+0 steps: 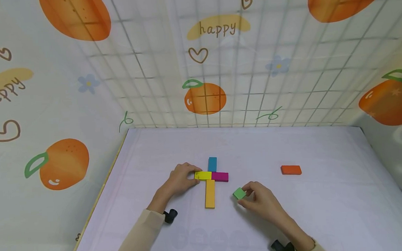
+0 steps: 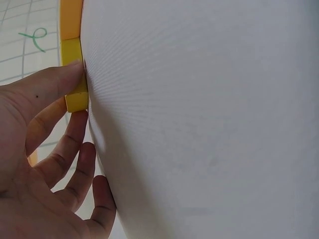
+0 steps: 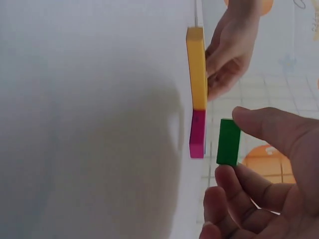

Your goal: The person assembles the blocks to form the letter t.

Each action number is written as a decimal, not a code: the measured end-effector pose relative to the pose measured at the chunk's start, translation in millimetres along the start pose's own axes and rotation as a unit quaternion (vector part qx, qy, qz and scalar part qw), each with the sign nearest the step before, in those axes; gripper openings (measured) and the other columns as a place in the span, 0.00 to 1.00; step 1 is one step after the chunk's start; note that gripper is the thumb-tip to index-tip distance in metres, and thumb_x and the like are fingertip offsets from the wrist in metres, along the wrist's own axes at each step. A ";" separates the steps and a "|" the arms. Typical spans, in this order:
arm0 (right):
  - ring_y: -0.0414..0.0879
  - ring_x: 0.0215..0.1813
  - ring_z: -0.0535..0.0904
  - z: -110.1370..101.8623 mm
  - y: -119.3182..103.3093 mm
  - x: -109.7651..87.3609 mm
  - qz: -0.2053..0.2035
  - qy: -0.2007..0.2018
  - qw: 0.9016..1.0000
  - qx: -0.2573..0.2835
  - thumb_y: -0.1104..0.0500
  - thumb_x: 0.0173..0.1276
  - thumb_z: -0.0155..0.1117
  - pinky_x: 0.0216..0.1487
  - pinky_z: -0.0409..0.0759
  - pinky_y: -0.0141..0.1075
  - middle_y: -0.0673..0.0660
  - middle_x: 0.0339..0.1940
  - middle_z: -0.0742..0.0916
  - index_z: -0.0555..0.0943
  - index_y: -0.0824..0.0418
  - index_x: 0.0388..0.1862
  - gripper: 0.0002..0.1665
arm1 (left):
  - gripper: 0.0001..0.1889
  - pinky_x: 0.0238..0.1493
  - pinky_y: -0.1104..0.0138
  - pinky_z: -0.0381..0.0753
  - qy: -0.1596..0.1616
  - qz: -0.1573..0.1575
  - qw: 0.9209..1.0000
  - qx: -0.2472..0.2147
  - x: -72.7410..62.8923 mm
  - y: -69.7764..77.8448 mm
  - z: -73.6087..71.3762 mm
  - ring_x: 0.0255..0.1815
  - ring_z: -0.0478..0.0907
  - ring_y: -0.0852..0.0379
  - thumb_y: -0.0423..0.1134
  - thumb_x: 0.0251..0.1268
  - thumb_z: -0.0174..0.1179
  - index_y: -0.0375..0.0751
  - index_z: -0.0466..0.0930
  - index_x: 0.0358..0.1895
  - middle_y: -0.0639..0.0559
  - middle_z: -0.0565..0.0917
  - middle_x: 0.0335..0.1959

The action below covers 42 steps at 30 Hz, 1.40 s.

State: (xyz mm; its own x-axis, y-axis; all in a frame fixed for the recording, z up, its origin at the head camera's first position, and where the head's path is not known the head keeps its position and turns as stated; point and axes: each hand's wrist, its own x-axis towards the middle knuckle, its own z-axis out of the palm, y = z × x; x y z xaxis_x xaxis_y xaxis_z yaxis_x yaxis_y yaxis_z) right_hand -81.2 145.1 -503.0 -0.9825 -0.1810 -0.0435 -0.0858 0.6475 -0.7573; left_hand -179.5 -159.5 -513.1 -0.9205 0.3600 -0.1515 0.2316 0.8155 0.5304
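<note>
White surface [image 1: 147, 151], left hand [image 1: 180, 179] pinching yellow block [image 1: 204, 175] beside pink block [image 1: 220, 176], right hand [image 1: 261, 201] pinching green block [image 1: 239, 193]

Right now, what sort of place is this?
Probably a screened-off tabletop workspace, likely indoors: a pale-topped table, orange-printed sheeting rising around it, and a grid showing through at the back. Home or studio, I can't tell.

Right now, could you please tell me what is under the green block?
The right hand holds the green block above the white tabletop; the patch it hides from the head view cannot be seen.
</note>
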 end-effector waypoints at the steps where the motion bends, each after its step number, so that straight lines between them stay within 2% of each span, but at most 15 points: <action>1: 0.42 0.31 0.72 1.8 -1.6 -0.5 0.001 -0.004 1.000 0.002 0.56 0.54 0.81 0.28 0.74 0.33 0.47 0.34 0.81 0.82 0.54 0.44 0.20 | 0.20 0.57 0.48 0.69 0.000 0.001 1.000 0.002 0.2 -0.3 0.2 0.60 0.70 0.48 0.44 0.62 0.71 0.57 0.84 0.58 0.55 0.80 0.56; 7: 0.42 0.29 0.72 12.5 -9.6 -2.1 -0.020 -0.038 0.999 0.006 0.54 0.55 0.80 0.28 0.74 0.32 0.48 0.34 0.81 0.82 0.55 0.43 0.19 | 0.19 0.57 0.48 0.69 0.000 0.004 1.000 0.001 0.5 -1.3 1.0 0.60 0.70 0.48 0.44 0.62 0.71 0.57 0.84 0.58 0.55 0.80 0.55; 18: 0.40 0.32 0.73 31.6 -21.5 -3.3 -0.048 -0.099 0.994 -0.018 0.51 0.57 0.79 0.32 0.76 0.31 0.45 0.35 0.81 0.82 0.54 0.45 0.19 | 0.19 0.56 0.49 0.69 0.000 0.003 1.000 0.006 0.9 -1.2 1.1 0.59 0.70 0.48 0.44 0.62 0.70 0.58 0.84 0.58 0.55 0.80 0.56; 32: 0.37 0.33 0.74 47.0 -31.3 -7.4 -0.095 -0.132 0.986 -0.030 0.52 0.57 0.79 0.34 0.75 0.32 0.43 0.33 0.80 0.81 0.53 0.41 0.17 | 0.19 0.55 0.48 0.69 -0.001 0.013 1.000 0.008 0.1 -1.5 -0.6 0.58 0.71 0.48 0.44 0.63 0.70 0.57 0.84 0.58 0.54 0.81 0.55; 42: 0.35 0.33 0.73 57.0 -33.0 -6.4 -0.093 -0.149 0.983 -0.050 0.52 0.55 0.80 0.36 0.76 0.31 0.41 0.31 0.79 0.82 0.53 0.39 0.17 | 0.19 0.55 0.49 0.69 0.005 0.016 1.000 0.001 0.7 -2.9 0.5 0.57 0.71 0.49 0.44 0.62 0.71 0.57 0.85 0.57 0.55 0.81 0.54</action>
State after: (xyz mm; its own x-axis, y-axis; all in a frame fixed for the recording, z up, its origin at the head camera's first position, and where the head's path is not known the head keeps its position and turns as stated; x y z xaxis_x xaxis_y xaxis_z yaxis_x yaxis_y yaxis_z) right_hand -62.7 82.7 -514.9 -0.8582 -0.5014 -0.1103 -0.2891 0.6495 -0.7033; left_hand -180.6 -161.4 -515.2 -0.9157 0.3810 -0.1275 0.2606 0.8047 0.5335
